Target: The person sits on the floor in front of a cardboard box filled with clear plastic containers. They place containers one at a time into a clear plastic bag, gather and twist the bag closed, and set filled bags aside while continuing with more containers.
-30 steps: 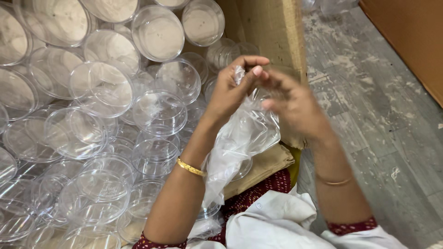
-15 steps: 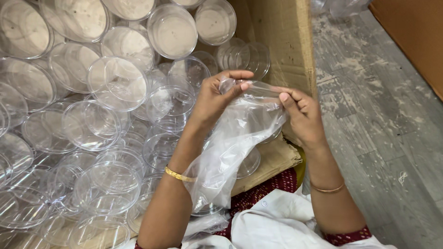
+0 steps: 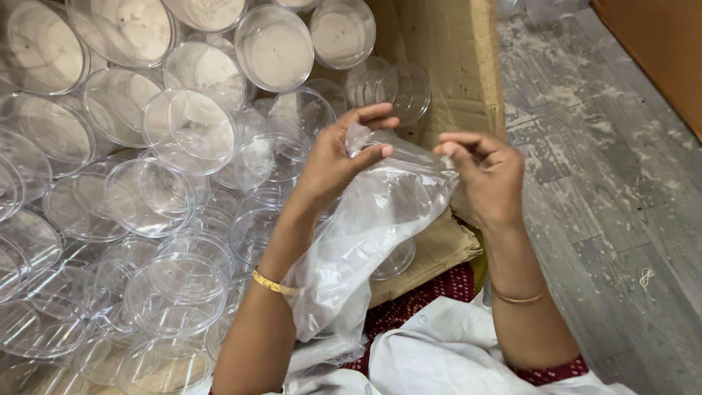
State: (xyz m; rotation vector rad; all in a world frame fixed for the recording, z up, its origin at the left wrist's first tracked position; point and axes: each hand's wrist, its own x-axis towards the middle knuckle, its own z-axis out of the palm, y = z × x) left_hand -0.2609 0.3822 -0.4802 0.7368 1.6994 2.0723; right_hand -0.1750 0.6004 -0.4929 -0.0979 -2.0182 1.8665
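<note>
A clear plastic bag (image 3: 365,234) hangs between my two hands, its mouth pulled apart at the top. My left hand (image 3: 338,159) pinches one edge of the bag's mouth with thumb and fingers. My right hand (image 3: 484,175) pinches the opposite edge, a hand's width to the right. The bag droops down over my left forearm toward my lap. Under and behind the hands lies a heap of clear round plastic containers (image 3: 183,139), several on their sides, some upright.
A brown cardboard box wall (image 3: 450,51) stands behind the hands, with a flattened flap (image 3: 439,252) below. Grey worn plank floor (image 3: 607,205) stretches to the right. A brown wooden surface (image 3: 658,51) fills the top right corner. White cloth (image 3: 431,358) covers my lap.
My hands have moved apart, drawing the bag's mouth wider. One second ago both pinched it close together at one spot.
</note>
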